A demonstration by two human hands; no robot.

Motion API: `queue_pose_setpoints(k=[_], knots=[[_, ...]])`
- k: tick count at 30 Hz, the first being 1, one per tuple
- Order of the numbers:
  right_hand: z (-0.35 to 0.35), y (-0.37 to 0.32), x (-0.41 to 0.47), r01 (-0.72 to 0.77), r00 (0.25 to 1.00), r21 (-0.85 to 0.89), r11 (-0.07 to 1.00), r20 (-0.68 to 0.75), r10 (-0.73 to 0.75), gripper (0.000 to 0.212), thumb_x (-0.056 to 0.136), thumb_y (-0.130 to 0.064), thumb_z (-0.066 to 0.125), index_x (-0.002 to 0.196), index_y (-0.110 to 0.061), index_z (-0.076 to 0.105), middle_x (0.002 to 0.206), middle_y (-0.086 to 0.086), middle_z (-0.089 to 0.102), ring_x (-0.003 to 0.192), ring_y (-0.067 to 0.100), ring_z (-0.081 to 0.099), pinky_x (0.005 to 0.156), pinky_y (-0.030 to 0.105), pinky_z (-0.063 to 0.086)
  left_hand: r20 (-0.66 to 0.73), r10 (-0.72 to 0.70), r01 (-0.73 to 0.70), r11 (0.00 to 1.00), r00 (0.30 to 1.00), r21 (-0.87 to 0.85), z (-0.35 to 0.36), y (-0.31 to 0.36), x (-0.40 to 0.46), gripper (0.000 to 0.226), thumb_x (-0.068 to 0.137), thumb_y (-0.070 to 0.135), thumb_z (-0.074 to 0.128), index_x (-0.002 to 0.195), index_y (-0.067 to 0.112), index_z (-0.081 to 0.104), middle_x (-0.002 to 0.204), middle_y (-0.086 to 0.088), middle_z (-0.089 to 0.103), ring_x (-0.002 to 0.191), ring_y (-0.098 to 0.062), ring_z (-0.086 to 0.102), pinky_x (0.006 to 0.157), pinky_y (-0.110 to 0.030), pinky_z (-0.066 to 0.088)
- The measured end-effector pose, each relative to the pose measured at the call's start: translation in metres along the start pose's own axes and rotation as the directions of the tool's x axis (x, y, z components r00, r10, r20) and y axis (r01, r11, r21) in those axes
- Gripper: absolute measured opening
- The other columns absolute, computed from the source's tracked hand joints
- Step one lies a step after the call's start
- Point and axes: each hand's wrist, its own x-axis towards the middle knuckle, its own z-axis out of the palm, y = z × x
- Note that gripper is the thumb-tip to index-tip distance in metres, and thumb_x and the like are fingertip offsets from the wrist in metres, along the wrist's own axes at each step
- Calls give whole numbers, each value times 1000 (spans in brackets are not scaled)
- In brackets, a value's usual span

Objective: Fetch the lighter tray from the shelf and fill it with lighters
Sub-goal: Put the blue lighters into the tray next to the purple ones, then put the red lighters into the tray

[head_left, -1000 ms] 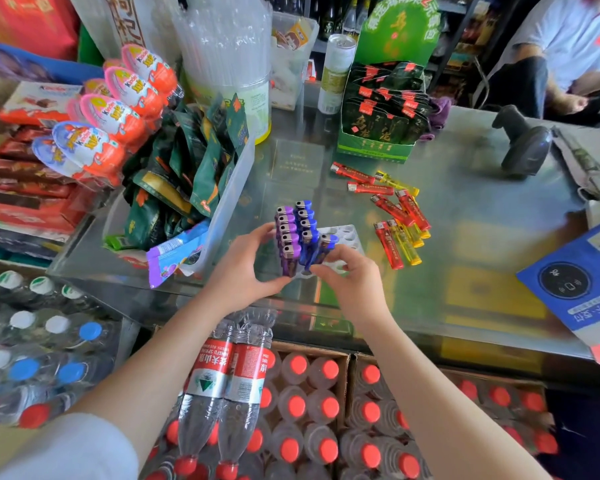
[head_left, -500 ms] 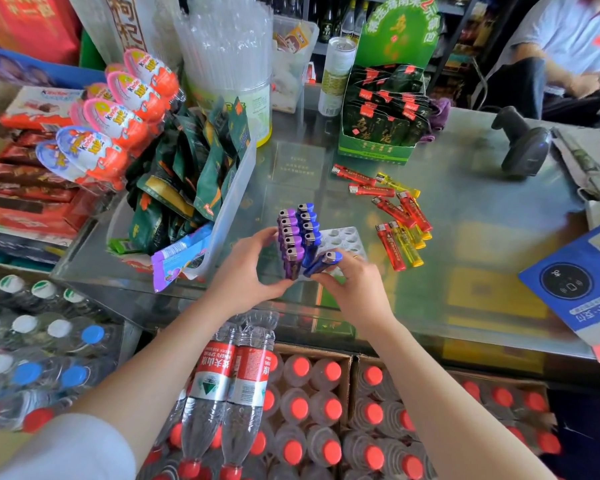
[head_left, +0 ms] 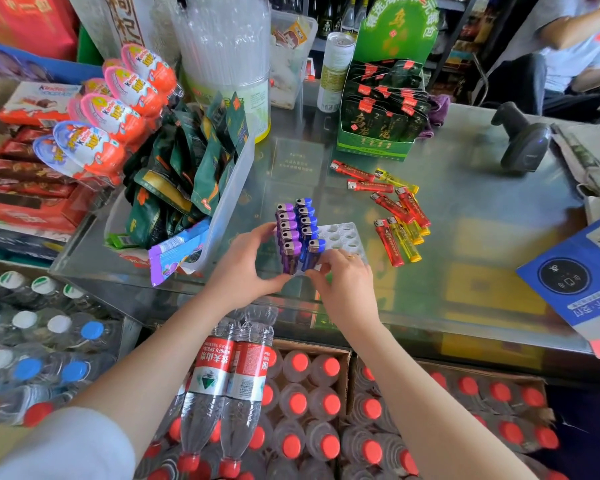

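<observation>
A white lighter tray (head_left: 343, 235) with round holes lies on the glass counter. Purple lighters (head_left: 286, 230) fill its left row and blue lighters (head_left: 307, 220) stand in the row beside them. My left hand (head_left: 246, 268) grips the tray's left front corner, thumb under the purple row. The fingers of my right hand (head_left: 343, 282) pinch the nearest blue lighter (head_left: 314, 254), which stands almost upright in its hole. Several loose red lighters (head_left: 390, 206) and yellow lighters (head_left: 407, 237) lie on the counter to the right of the tray.
A clear bin of green snack packets (head_left: 187, 174) stands left of the tray. Behind are a green display box (head_left: 378, 129), a can (head_left: 335, 71) and a straw tub (head_left: 229, 64). A barcode scanner (head_left: 522, 140) sits far right. Bottled water (head_left: 291, 410) is stacked below the counter.
The blue lighter in my right hand has swung from a slant to nearly upright in the tray's second row. My left hand stays on the tray.
</observation>
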Motion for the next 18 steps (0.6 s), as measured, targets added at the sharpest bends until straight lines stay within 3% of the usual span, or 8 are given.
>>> queue_pose_setpoints(k=[3,5,9,12,15,18], knots=[[-5,-3,0,-74,997,114,991,18,72,31,80,-28,66,103,-12,53,84,0,65,77,20,55,75,35,39,5,-17,17,1000,1000,4,1,0,1,76,61,50,69,128,32,39,123,11,53,116,-13,46,97,-36,40],[-9,-5,3,-76,996,146,986,54,69,27,82,-30,64,98,-11,54,83,-2,63,70,17,53,66,30,39,6,-20,19,1000,1000,8,1,0,1,75,62,48,70,128,32,39,123,11,53,116,-12,46,97,-37,40],[-8,-6,8,-44,997,109,993,75,36,23,83,-28,62,89,-7,55,89,7,69,79,25,60,67,37,49,5,-16,16,1000,1000,1,-1,3,1,67,62,50,68,122,40,40,116,18,51,114,-11,47,95,-36,40],[-5,0,6,58,995,49,997,72,-62,24,84,-27,61,86,-4,52,84,12,67,76,30,60,61,41,50,-2,-2,2,1000,1000,5,0,5,1,62,62,48,66,119,40,43,114,17,54,112,-12,49,95,-39,42],[-8,5,9,178,982,-10,984,73,-176,25,83,-25,64,81,-4,52,76,14,66,69,33,59,55,34,42,11,9,-9,1000,1000,1,2,2,3,62,64,47,67,120,35,44,118,9,58,112,-14,50,95,-42,43],[-17,6,11,226,964,-78,971,162,-211,24,83,-24,64,94,-5,56,87,13,67,79,32,60,64,32,39,35,-16,16,1000,999,-8,-1,5,5,56,63,43,70,113,35,46,111,15,57,109,-2,49,94,-29,40]])
